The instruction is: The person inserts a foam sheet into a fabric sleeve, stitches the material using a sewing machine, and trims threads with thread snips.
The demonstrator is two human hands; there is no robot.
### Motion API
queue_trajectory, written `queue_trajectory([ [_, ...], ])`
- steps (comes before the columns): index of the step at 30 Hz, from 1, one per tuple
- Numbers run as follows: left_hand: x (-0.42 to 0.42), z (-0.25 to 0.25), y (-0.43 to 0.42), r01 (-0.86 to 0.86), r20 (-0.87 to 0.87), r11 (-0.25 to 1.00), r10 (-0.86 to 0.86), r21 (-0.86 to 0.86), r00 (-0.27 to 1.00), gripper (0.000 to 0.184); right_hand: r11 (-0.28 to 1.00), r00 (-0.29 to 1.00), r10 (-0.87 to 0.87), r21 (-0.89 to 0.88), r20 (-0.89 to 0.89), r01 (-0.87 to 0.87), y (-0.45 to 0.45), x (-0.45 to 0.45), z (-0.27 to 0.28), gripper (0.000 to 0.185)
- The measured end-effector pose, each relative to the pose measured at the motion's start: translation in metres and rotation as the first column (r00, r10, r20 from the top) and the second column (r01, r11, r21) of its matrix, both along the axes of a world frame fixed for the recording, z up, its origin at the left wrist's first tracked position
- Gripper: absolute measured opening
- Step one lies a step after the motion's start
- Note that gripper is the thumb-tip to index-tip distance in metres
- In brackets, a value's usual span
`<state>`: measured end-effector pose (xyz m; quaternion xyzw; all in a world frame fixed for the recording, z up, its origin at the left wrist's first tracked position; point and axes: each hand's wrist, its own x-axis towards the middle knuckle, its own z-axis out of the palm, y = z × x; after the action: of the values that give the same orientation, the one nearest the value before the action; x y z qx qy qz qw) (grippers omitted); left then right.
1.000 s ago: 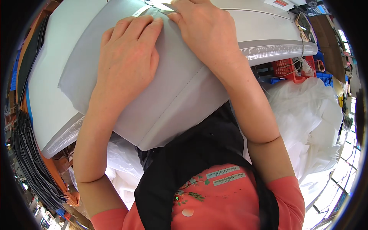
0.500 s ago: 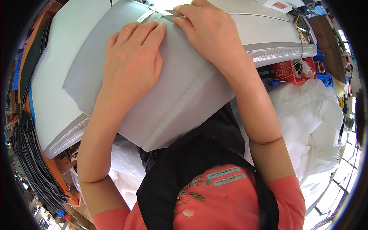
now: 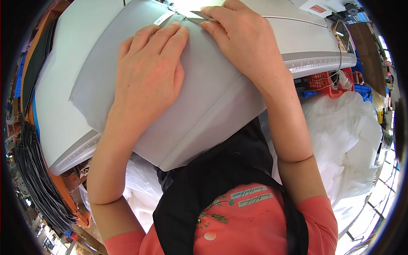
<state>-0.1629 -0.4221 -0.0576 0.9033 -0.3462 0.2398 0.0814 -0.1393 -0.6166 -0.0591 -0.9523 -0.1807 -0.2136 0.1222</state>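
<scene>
A large light-grey fabric panel [image 3: 199, 102] with a dotted line of stitching lies over the white sewing table and hangs off its near edge. Flat on the panel rests my left hand [image 3: 148, 72], fingers extended and pressing down just below a small white label [image 3: 165, 18]. My right hand [image 3: 248, 42] pinches a narrow grey fabric strip [image 3: 203, 16] between thumb and fingers at the panel's far edge. The metal sewing machine foot [image 3: 173, 7] sits at the top beside the label, under a bright light and partly cut off by the frame.
A ruler strip [image 3: 318, 63] runs along the table's front edge. On the right are a phone [image 3: 343, 36], a control panel [image 3: 358, 18] and a red basket [image 3: 321, 85] above white plastic sheeting [image 3: 344, 140]. Dark strips [image 3: 38, 178] hang at the left.
My right hand has shifted slightly right and down, still pinching the grey strip. My left hand stays flat on the panel, and the whole view has shifted a little.
</scene>
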Motion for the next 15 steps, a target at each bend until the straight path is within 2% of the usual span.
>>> queue_trajectory([
  [2, 0.001, -0.001, -0.001, 0.006, 0.014, 1.000, -0.005, -0.008, 1.000, 0.037, 1.000, 1.000, 0.005, 0.001, -0.001, -0.005, 0.000, -0.001, 0.001, 0.019],
  [7, 0.000, 0.000, 0.000, 0.013, 0.008, 1.000, -0.013, 0.004, 1.000, 0.038, 0.987, 0.998, -0.037, 0.153, -0.050, 0.045, 0.004, -0.012, 0.019, 0.018],
  [15, -0.001, 0.000, -0.001, 0.012, -0.001, 1.000, -0.012, 0.001, 1.000, 0.039, 1.000, 0.997, 0.007, 0.009, -0.074, -0.006, -0.001, -0.004, 0.009, 0.018],
])
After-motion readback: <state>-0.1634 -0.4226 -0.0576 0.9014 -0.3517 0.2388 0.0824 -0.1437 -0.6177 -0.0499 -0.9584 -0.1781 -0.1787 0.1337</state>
